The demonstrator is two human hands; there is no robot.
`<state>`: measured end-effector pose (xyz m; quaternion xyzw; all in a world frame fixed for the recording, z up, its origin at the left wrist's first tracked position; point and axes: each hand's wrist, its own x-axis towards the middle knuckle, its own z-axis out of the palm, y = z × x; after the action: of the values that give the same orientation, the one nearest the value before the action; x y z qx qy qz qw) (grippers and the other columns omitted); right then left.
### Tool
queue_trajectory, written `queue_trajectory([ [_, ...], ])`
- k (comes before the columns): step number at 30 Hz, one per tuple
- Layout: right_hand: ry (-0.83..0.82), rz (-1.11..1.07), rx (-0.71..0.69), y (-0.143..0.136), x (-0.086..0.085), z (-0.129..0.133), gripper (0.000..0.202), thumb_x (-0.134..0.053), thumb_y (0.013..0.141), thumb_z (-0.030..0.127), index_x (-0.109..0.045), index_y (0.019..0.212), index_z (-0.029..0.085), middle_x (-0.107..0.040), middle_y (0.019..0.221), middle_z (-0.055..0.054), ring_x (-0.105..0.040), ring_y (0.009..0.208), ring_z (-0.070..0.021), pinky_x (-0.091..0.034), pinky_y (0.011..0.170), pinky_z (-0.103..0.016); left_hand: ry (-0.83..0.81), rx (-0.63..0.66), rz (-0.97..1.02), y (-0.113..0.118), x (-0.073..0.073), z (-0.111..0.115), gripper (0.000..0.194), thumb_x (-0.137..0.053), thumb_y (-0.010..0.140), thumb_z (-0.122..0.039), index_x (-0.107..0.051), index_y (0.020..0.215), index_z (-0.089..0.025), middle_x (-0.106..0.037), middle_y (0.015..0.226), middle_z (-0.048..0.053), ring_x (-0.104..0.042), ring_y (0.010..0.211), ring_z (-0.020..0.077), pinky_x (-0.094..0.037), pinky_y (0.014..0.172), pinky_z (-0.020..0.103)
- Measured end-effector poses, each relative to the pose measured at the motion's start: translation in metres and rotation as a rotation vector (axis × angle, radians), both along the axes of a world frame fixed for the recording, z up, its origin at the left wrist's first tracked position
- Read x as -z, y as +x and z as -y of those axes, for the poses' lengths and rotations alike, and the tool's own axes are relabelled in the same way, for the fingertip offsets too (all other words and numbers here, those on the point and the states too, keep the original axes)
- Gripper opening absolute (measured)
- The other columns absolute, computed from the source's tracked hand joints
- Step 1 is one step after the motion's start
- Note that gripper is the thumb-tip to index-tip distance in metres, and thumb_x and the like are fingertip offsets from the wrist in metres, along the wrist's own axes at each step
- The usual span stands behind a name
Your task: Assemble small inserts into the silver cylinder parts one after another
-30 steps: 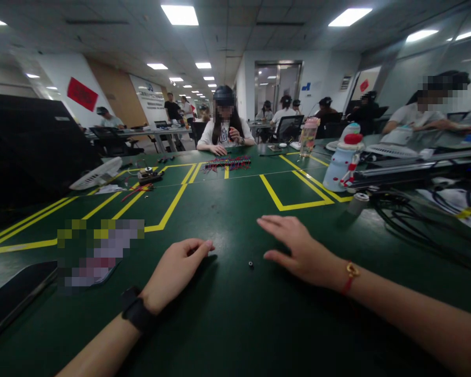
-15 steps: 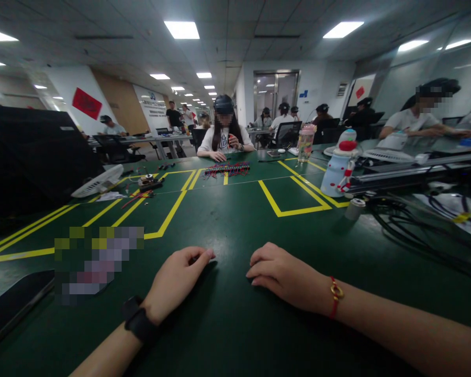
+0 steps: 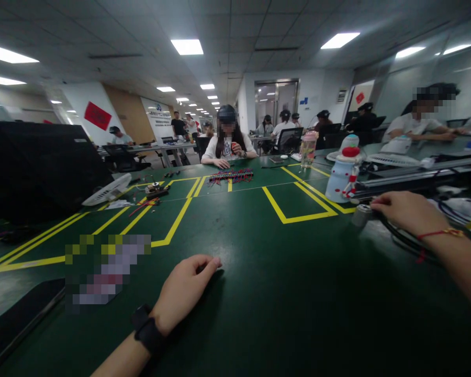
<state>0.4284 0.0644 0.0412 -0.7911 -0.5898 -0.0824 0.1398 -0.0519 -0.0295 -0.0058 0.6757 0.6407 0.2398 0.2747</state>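
Note:
My left hand (image 3: 190, 283), with a black watch on the wrist, rests on the green table. Its fingers are curled under and the thumb lies against the index finger; nothing shows in it. My right hand (image 3: 410, 212), with a red cord bracelet, reaches out at the right. Its fingertips are at the right edge of a small silver can-like cylinder (image 3: 361, 215) standing on the table. No fingers are visible round the cylinder, and the thumb is mostly hidden. Black cables (image 3: 400, 233) lie under and behind this hand.
A light-blue bottle (image 3: 339, 180) with a red ball stands behind the cylinder, and a pink-lidded clear bottle (image 3: 309, 149) farther back. Bundled coloured wires (image 3: 231, 177) lie before a seated person (image 3: 227, 139). A dark flat device (image 3: 23, 309) is at the left. Yellow tape (image 3: 312, 216) marks the tabletop.
My right hand has moved from the table's middle to the right and away from me, up to the silver cylinder. The left hand stays in place; the view has shifted slightly.

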Motion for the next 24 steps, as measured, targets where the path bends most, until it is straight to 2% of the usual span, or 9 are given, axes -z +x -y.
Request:
queue_trajectory([
  [3,-0.035,-0.019,0.027,0.013,0.009,-0.005,0.028,-0.054,0.078,0.039,-0.072,0.089,0.021,-0.067,0.089,-0.011,-0.056,0.075,-0.022,-0.036,0.063,-0.031,-0.001,0.002,0.002,0.0,-0.001,0.0,0.047,-0.04,0.084,-0.058,-0.071,0.089,-0.022,-0.071,0.086,0.002,-0.061,0.08,0.0225,-0.04,0.068,0.029],
  [6,-0.002,-0.018,0.026,0.011,0.013,-0.009,0.033,-0.049,0.08,0.044,-0.07,0.096,0.025,-0.066,0.095,-0.008,-0.056,0.083,-0.0227,-0.037,0.067,-0.031,-0.005,-0.003,0.0,-0.001,0.0,0.0,0.048,-0.041,0.084,-0.059,-0.071,0.089,-0.022,-0.071,0.086,0.003,-0.061,0.078,0.0223,-0.04,0.068,0.029],
  [9,0.004,-0.026,-0.002,0.006,0.015,-0.011,0.031,-0.049,0.079,0.044,-0.07,0.093,0.026,-0.066,0.095,-0.005,-0.056,0.084,-0.0214,-0.037,0.069,-0.03,-0.012,-0.006,0.001,-0.001,0.001,0.0,0.048,-0.04,0.083,-0.059,-0.071,0.091,-0.022,-0.071,0.085,0.003,-0.061,0.078,0.0221,-0.04,0.066,0.029],
  [13,0.014,-0.043,-0.019,0.0,0.017,-0.01,0.032,-0.049,0.079,0.043,-0.07,0.092,0.023,-0.065,0.095,-0.008,-0.055,0.083,-0.0213,-0.037,0.069,-0.03,0.0,-0.009,0.003,0.001,-0.001,0.001,0.049,-0.041,0.083,-0.059,-0.07,0.09,-0.02,-0.071,0.086,0.004,-0.062,0.078,0.0227,-0.04,0.067,0.029],
  [20,0.02,-0.137,-0.056,-0.006,0.013,-0.004,0.045,-0.05,0.077,0.052,-0.069,0.098,0.017,-0.065,0.097,-0.013,-0.055,0.08,-0.0185,-0.036,0.067,-0.029,-0.003,-0.01,0.024,0.003,-0.005,0.003,0.048,-0.042,0.082,-0.059,-0.07,0.09,-0.021,-0.071,0.089,0.004,-0.063,0.083,0.0238,-0.041,0.069,0.03],
  [24,0.059,-0.177,-0.034,-0.003,0.014,-0.003,0.049,-0.051,0.075,0.055,-0.07,0.089,0.012,-0.065,0.087,-0.016,-0.053,0.071,-0.0173,-0.035,0.063,-0.031,-0.048,-0.009,0.026,0.002,-0.006,0.004,0.047,-0.043,0.082,-0.059,-0.07,0.091,-0.022,-0.071,0.086,0.002,-0.063,0.079,0.0229,-0.041,0.065,0.029],
])
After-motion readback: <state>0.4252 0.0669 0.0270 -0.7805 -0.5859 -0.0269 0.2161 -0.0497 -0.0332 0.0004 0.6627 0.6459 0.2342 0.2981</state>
